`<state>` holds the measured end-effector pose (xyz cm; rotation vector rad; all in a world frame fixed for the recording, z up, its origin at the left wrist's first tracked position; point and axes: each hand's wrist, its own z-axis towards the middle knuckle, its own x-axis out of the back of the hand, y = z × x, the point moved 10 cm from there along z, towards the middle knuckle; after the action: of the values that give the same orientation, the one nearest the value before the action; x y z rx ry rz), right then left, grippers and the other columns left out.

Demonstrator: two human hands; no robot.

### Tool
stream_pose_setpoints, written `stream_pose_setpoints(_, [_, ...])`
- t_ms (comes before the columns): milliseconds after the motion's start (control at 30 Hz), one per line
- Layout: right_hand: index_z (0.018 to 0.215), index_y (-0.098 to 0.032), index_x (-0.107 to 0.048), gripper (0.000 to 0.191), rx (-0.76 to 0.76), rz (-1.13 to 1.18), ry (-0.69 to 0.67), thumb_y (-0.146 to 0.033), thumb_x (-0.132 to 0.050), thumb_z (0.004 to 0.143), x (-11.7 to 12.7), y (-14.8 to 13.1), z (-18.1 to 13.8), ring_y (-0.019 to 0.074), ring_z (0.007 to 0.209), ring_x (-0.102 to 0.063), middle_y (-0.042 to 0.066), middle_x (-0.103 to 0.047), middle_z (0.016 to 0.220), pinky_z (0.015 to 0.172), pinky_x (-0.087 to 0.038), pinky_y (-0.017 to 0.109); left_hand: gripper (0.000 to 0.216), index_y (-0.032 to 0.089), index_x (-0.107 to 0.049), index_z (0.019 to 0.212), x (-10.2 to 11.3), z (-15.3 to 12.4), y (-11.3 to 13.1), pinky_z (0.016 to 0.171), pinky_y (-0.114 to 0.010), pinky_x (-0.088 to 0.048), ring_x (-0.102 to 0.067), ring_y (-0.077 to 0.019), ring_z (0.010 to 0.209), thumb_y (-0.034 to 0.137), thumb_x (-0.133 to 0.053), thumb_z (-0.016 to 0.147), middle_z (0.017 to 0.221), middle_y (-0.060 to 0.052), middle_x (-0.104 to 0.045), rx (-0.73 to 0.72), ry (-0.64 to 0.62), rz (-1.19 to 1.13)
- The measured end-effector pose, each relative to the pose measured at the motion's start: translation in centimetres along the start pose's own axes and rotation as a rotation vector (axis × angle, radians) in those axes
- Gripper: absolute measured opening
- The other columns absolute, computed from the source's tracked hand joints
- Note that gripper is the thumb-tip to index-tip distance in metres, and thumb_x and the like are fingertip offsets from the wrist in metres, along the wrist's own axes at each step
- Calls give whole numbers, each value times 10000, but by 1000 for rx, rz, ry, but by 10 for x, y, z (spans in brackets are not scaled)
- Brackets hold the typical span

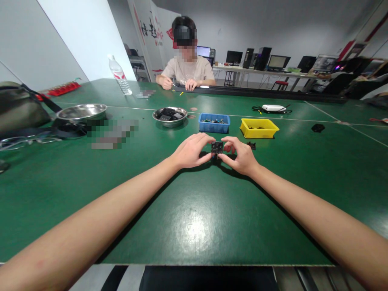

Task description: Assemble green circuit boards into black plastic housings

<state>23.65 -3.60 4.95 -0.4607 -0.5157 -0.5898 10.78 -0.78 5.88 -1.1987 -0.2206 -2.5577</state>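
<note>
Between my two hands, just above the green table (169, 210), is a small black rectangular part (217, 147) with rows of slots or holes; its exact kind I cannot make out. My left hand (195, 150) pinches its left side with thumb and fingers. From the right, my right hand (239, 155) grips the other side, thumb at the lower edge. A thin brass-coloured bit shows under the part. Another small dark piece (251, 145) lies on the table just beyond my right hand. Behind my hands stand a blue bin (214, 127) of small metal pieces and a yellow bin (259, 132) with dark pieces.
A steel bowl (170, 123) holds black parts. Left are an empty-looking steel dish (81, 114), glasses (30, 140), a bag (21, 106) and a water bottle (120, 76). A white power strip (274, 108) lies back right. Across the table sits a person (189, 70) by a long black bar.
</note>
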Motion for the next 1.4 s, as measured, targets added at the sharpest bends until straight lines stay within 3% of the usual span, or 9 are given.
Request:
stream_pose_setpoints(500, [1197, -236, -566, 268, -6, 34, 25, -305, -623, 945, 6, -4, 1, 169, 692, -646, 3, -686, 828, 665, -533, 297, 288, 151, -581, 1177, 0, 0, -1, 886, -389, -544, -683, -252, 985, 376, -548, 1000, 1078, -122, -715, 13, -12, -2])
stream_pose_setpoints(800, [953, -238, -560, 66, 5, 14, 59, -281, -608, 938, 10, -8, 3, 158, 638, -607, 2, -665, 769, 621, -489, 284, 283, 142, -579, 1170, 3, 1, 2, 880, -383, -550, -685, -252, 966, 368, -552, 1001, 1061, -122, -715, -22, 28, 21])
stream_pose_setpoints(933, [802, -231, -547, 171, 39, -20, 12, -262, -572, 968, 7, -12, 5, 163, 661, -589, 14, -634, 730, 642, -470, 290, 274, 137, -575, 1170, 4, 1, 3, 883, -387, -553, -684, -254, 976, 351, -546, 1000, 1071, -132, -714, -34, 33, 14])
stream_pose_setpoints(1133, [780, -215, -603, 192, 76, 4, -14, -203, -570, 968, 4, -13, 4, 177, 703, -605, 36, -661, 751, 680, -473, 301, 280, 160, -566, 1192, 2, 1, 1, 899, -395, -558, -687, -253, 1012, 362, -545, 1001, 1089, -125, -712, -9, 13, 1])
stream_pose_setpoints(1400, [729, -223, -595, 220, -35, -23, -69, -220, -558, 946, -2, 0, 4, 174, 653, -582, 32, -652, 715, 652, -472, 304, 289, 165, -571, 1181, 3, 1, 2, 904, -402, -570, -701, -251, 1017, 374, -584, 981, 1092, -126, -724, -11, 32, -11])
